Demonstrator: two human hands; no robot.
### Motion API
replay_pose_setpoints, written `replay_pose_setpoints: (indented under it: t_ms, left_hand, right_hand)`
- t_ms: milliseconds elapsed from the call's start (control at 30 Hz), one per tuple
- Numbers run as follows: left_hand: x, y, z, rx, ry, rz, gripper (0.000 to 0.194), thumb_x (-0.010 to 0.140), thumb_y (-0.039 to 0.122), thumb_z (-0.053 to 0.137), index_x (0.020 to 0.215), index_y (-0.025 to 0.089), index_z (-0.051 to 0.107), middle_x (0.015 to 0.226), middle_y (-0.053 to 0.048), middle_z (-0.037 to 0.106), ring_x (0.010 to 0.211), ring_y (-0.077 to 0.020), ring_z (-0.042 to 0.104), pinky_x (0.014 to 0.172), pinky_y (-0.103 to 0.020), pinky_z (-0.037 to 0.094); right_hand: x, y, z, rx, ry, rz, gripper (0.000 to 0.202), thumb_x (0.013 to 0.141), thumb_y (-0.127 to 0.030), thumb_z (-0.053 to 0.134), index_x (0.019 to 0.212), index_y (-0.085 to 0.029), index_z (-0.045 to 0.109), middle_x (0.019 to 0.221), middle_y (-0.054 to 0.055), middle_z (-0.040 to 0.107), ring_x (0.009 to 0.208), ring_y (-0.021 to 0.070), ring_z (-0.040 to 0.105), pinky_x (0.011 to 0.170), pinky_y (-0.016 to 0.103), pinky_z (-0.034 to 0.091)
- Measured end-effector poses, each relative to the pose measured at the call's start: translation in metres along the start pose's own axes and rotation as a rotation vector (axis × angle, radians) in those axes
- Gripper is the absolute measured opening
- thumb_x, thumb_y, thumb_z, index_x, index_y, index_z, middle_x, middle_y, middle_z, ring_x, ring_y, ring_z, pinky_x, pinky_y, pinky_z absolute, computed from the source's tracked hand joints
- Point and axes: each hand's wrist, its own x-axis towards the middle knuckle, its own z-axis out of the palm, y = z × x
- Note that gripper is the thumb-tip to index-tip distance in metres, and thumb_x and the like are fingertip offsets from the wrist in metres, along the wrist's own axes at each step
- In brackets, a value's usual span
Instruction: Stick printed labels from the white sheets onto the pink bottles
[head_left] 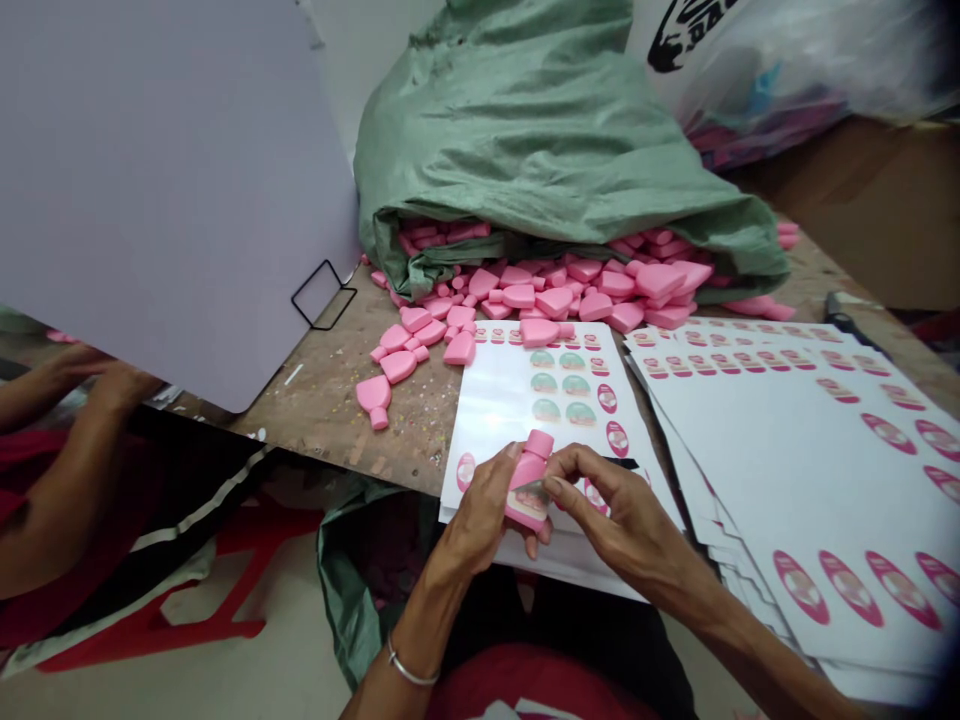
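Note:
A small pink plastic bottle is gripped in my left hand, its cap pointing up and away from me. On its front face is a greenish sticker. The thumb and forefinger of my right hand are pinched together at the sticker's right edge. Below both hands lies a sheet of stickers with green, pink and white labels, some spots on it bare. Another pink bottle rests on the sheet's far edge.
A green woven sack spills a heap of pink bottles across the table. More sticker sheets are stacked at right. A white board with a wire stand rises at left, partly hiding another person's arms. Below hangs an open green bag.

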Motion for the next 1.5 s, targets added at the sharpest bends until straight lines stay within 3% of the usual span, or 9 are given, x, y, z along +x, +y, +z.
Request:
replay_pose_setpoints:
  t_ms: [267, 467, 567, 700, 900, 1067, 1300, 1500]
  left_hand:
    - [0.006, 0.0, -0.004, -0.118, -0.049, -0.119, 0.051, 0.089, 0.052, 0.039, 0.101, 0.007, 0.059, 0.056, -0.004, 0.059, 0.041, -0.0141, 0.055, 0.033, -0.021, 0.041]
    - [0.011, 0.003, -0.007, -0.3, -0.134, -0.2, 0.049, 0.091, 0.049, 0.034, 0.079, 0.008, 0.059, 0.054, -0.005, 0.056, 0.041, -0.0154, 0.056, 0.03, -0.021, 0.041]
    - [0.013, 0.005, -0.009, -0.358, -0.181, -0.256, 0.052, 0.09, 0.051, 0.034, 0.078, 0.008, 0.06, 0.055, -0.005, 0.055, 0.041, -0.0156, 0.057, 0.03, -0.02, 0.041]
    - [0.014, 0.003, -0.013, -0.392, -0.232, -0.305, 0.051, 0.09, 0.052, 0.034, 0.086, 0.008, 0.06, 0.061, -0.006, 0.058, 0.043, -0.0157, 0.058, 0.03, -0.021, 0.04]
    - [0.014, -0.005, -0.018, -0.406, -0.309, -0.348, 0.05, 0.088, 0.052, 0.037, 0.09, 0.008, 0.059, 0.063, -0.005, 0.057, 0.042, -0.0166, 0.058, 0.03, -0.021, 0.04]
    - [0.011, -0.001, -0.011, -0.39, -0.237, -0.293, 0.048, 0.088, 0.051, 0.039, 0.082, 0.008, 0.059, 0.062, -0.005, 0.058, 0.042, -0.0165, 0.059, 0.029, -0.021, 0.039]
    - [0.004, 0.007, -0.006, -0.355, -0.184, -0.238, 0.047, 0.09, 0.051, 0.035, 0.083, 0.01, 0.057, 0.061, -0.006, 0.059, 0.039, -0.0156, 0.057, 0.028, -0.02, 0.038]
    - [0.001, -0.001, -0.005, -0.363, -0.122, -0.203, 0.053, 0.09, 0.054, 0.033, 0.107, 0.01, 0.056, 0.062, -0.005, 0.059, 0.042, -0.0164, 0.058, 0.031, -0.022, 0.043]
  right_hand:
    - [0.0, 0.001, 0.004, 0.294, -0.073, 0.151, 0.021, 0.092, -0.038, 0.046, 0.08, -0.021, 0.05, 0.059, -0.003, 0.061, 0.061, 0.0144, 0.06, 0.07, 0.03, 0.047]
    - [-0.005, 0.006, 0.012, 0.405, 0.042, 0.216, 0.021, 0.089, -0.042, 0.051, 0.085, -0.021, 0.05, 0.067, 0.0, 0.059, 0.069, 0.0176, 0.061, 0.068, 0.033, 0.05]
    - [-0.007, 0.01, 0.014, 0.391, 0.069, 0.183, 0.019, 0.09, -0.04, 0.049, 0.086, -0.021, 0.048, 0.07, 0.001, 0.057, 0.067, 0.016, 0.058, 0.068, 0.032, 0.05]
    - [-0.006, 0.013, 0.014, 0.198, 0.126, 0.012, 0.013, 0.087, -0.033, 0.056, 0.085, -0.021, 0.051, 0.088, 0.004, 0.056, 0.076, 0.0148, 0.056, 0.071, 0.03, 0.048]
    - [-0.004, 0.009, 0.007, 0.153, 0.05, 0.071, 0.015, 0.085, -0.034, 0.059, 0.082, -0.02, 0.056, 0.073, 0.001, 0.056, 0.065, 0.013, 0.053, 0.062, 0.028, 0.047]
    - [-0.001, 0.006, 0.008, 0.437, 0.076, 0.253, 0.024, 0.078, -0.04, 0.066, 0.079, -0.017, 0.057, 0.07, 0.002, 0.058, 0.063, 0.0135, 0.056, 0.061, 0.029, 0.05]
    - [0.005, 0.002, 0.004, 0.716, 0.153, 0.348, 0.028, 0.073, -0.041, 0.071, 0.077, -0.018, 0.056, 0.064, -0.001, 0.055, 0.056, 0.0096, 0.05, 0.053, 0.023, 0.045]
    - [0.001, -0.001, 0.002, 0.454, 0.203, 0.275, 0.026, 0.07, -0.035, 0.075, 0.08, -0.019, 0.057, 0.075, -0.001, 0.055, 0.065, 0.0098, 0.051, 0.058, 0.022, 0.044]
